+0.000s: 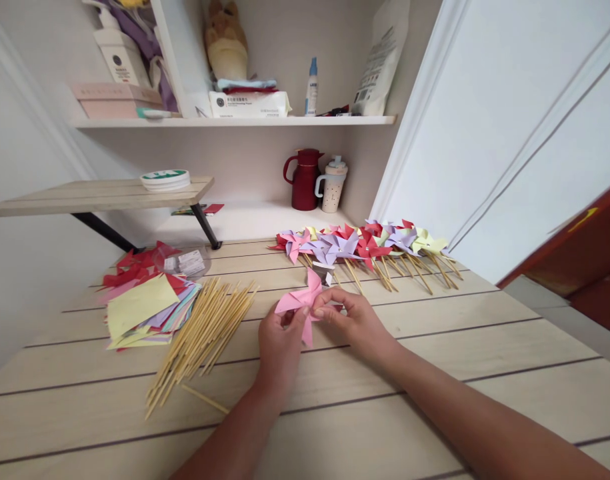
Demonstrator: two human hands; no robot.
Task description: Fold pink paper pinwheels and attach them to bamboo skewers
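Note:
A pink paper pinwheel [312, 283] is held up just above the wooden table, between both hands. My left hand [283, 337] grips it from the left, thumb near its centre. The fingers of my right hand [352, 323] pinch it at the centre from the right; whether a pin sits between them is too small to make out. Behind the pinwheel stands a small dark container [321, 274], partly hidden. To the left lies a heap of thin wooden sticks [199, 340]. Finished pinwheels on sticks [339, 247] in purple, red, pink and yellow lie in a row at the back right.
A stack of coloured paper sheets [139, 310], red paper pieces [137, 268] and a clear plastic packet [192, 262] lie at the left. Behind the table are a raised wooden stand [105, 197], a red jug [305, 180] and a tumbler [333, 189]. A shelf [235, 122] runs above.

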